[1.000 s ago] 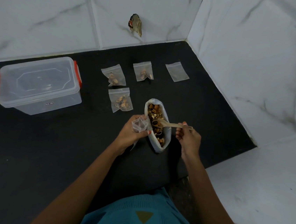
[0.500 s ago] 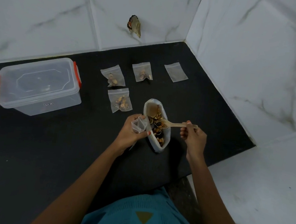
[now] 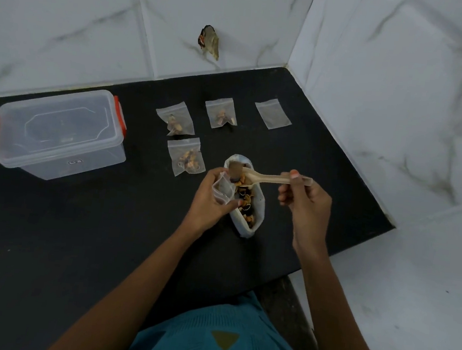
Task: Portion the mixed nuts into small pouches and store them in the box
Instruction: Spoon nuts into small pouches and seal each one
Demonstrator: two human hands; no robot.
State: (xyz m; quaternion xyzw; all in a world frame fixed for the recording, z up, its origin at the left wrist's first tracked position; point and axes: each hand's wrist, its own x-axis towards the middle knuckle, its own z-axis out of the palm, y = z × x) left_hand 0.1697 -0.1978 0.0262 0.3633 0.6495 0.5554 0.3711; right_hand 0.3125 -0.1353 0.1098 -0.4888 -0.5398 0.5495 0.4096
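Since a second ago the right hand (image 3: 304, 202) has lifted and drawn to the right. The spoon (image 3: 269, 177), pinched by its handle between thumb and curled fingers, has come up out of the nuts. Its bowl is now over the far end of the bag of mixed nuts (image 3: 260, 209).

The left hand (image 3: 207, 201) has held its place. Its fingers are curled round a small pouch (image 3: 224, 187), mouth up and open, against the bag's left rim and just beside the spoon bowl.

- Surroundings: the bag lies open on a black counter (image 3: 74, 244).
- Filled pouches (image 3: 186, 157): three lie flat beyond the bag, the nearest just past the left hand and two further back.
- An empty pouch (image 3: 273, 113) lies to their right, near the corner of the tiled wall (image 3: 70, 15).
- The box (image 3: 57, 133) stands well apart on the left, lid on, with red clips at both ends.

Hard to read:
- Cannot tell whether the spoon bowl carries any nuts.
- A blurred brown patch sits at the bag's far end, beside the bowl; it is not identifiable.
- The left hand's fingers cover the lower part of the small pouch, so its contents cannot be seen.
- The box interior is dim through the cloudy lid.
- A small dark-and-tan object (image 3: 209, 41) is fixed on the wall, its nature unclear.
- A teal shirt (image 3: 206, 343) is cut off by the bottom edge.
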